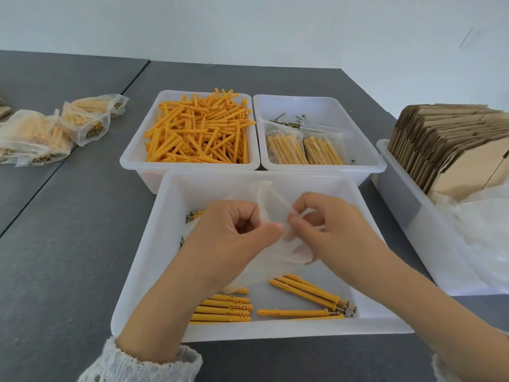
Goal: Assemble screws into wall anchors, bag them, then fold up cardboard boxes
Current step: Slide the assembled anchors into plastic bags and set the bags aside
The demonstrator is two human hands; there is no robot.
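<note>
From my remote station I note both hands over the near white tray (143, 271). The left hand (234, 238) pinches one edge of a clear plastic bag (271, 205) between thumb and curled fingers; the right hand (327, 227) pinches the opposite edge. The bag hangs above the tray floor; I cannot tell whether anything is in it.

On the near tray's floor lie assembled orange anchors with screws (305, 293), in loose groups toward its front edge.

The far left tray (132, 161) is heaped with bare orange anchors (201, 130). The far right tray (366, 155), touching it, holds loose screws (286, 121) at the back and two filled bags (305, 150) at the front.

A long tray (407, 216) at right holds flat cardboard boxes (451, 144) standing on edge. Filled bags (55, 130) lie on the grey table (68, 230), far left.
</note>
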